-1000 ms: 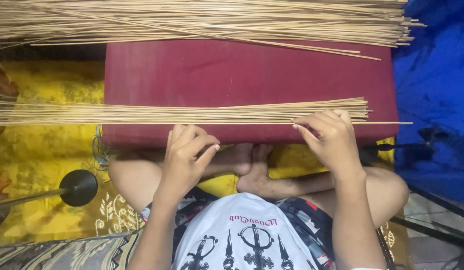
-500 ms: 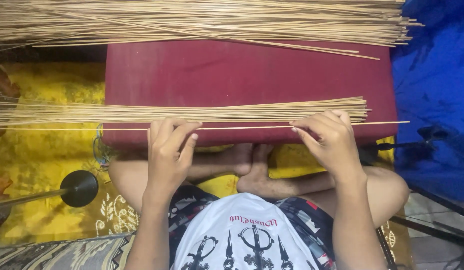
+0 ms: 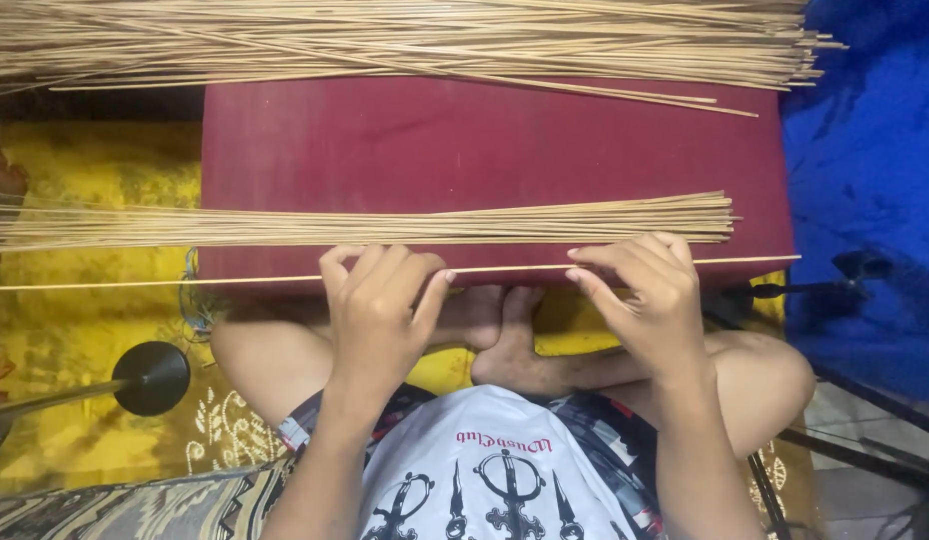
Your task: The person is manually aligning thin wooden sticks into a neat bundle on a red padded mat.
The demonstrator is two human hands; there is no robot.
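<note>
Both hands, left hand (image 3: pixel 379 310) and right hand (image 3: pixel 649 295), pinch one thin stick (image 3: pixel 504 268) at the red board's (image 3: pixel 484 150) near edge

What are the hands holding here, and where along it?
Both hands, left and right, pinch one thin stick at its middle stretch, along the red board's near edge.

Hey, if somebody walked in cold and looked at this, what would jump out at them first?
Probably the dark red board across the middle, with a thick heap of thin pale sticks along its far edge and a flatter bundle of sticks nearer the person. At the near edge, the left hand and right hand pinch one single stick pulled apart from the rest, above crossed bare legs.
</note>
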